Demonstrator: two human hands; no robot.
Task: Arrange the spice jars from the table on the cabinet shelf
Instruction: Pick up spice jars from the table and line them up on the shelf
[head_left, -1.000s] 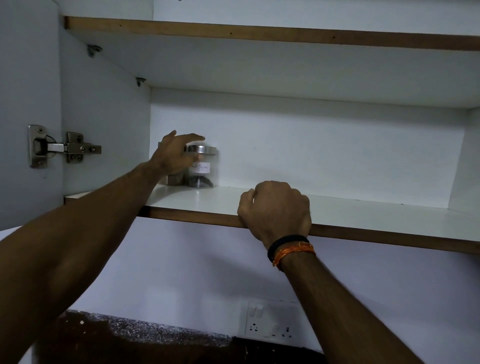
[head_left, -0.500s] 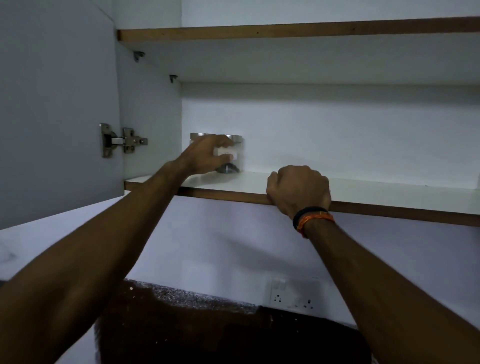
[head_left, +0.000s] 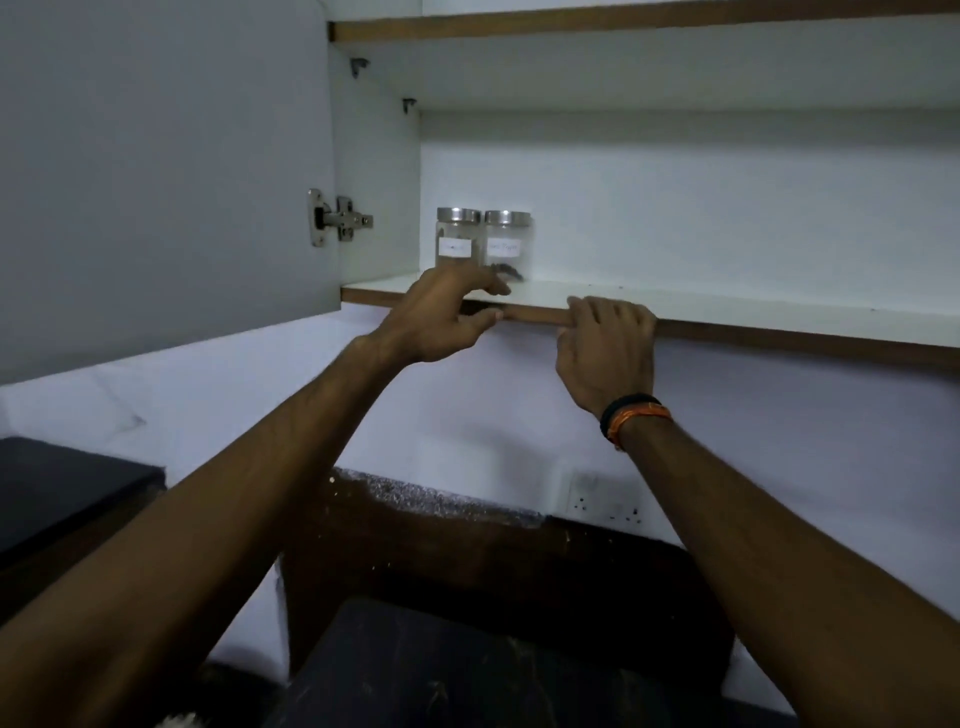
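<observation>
The left hand (head_left: 441, 317) is seen just left of the frame's centre, loosely opened and empty, with its fingers reaching over the front edge of the shelf (head_left: 727, 312) and its thumb set against the brown edge below. The right hand (head_left: 605, 345) is seen just right of centre, its fingers curled over the same edge; nothing is held in it but the shelf edge itself. A black and orange band (head_left: 631, 418) is worn on the right wrist.

Two jars are placed upright on the shelf, above and behind the left hand, near the cabinet's left wall. The left jar (head_left: 457, 236) and the right jar (head_left: 508, 240) are set side by side, touching or nearly so; which cannot be told. Each is made of clear glass, closed with a metal lid and marked with a white label whose writing is too blurred to be read. Something dark is seen at the bottom of the right jar. Neither jar is touched by a hand.

A second shelf (head_left: 623, 18) is seen along the top of the frame. The open door (head_left: 156, 171) fills the upper left, and a metal hinge (head_left: 335, 218) is fixed at its inner edge. Below the shelf a pale wall is seen, with a socket (head_left: 605, 499) at the lower right of centre and a dark counter (head_left: 467, 670) along the bottom.
</observation>
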